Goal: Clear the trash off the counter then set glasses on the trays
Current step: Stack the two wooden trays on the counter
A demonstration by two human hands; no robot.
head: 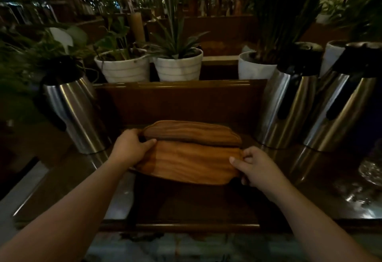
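An oval wooden tray [187,163] is held in front of me over the dark counter [196,206], tilted a little toward me. My left hand [129,145] grips its left rim with the thumb on top. My right hand [253,165] grips its right rim the same way. Just behind it lies a second wooden tray [192,132], whose near edge the front tray partly overlaps. A clear glass [371,174] stands at the far right edge of the view, blurred and cut off.
A steel thermos jug [72,113] stands left of the trays and two more steel jugs [289,104] [341,113] stand right. White plant pots [124,67] [178,66] [255,66] line a raised wooden ledge [177,85] behind. The light is dim.
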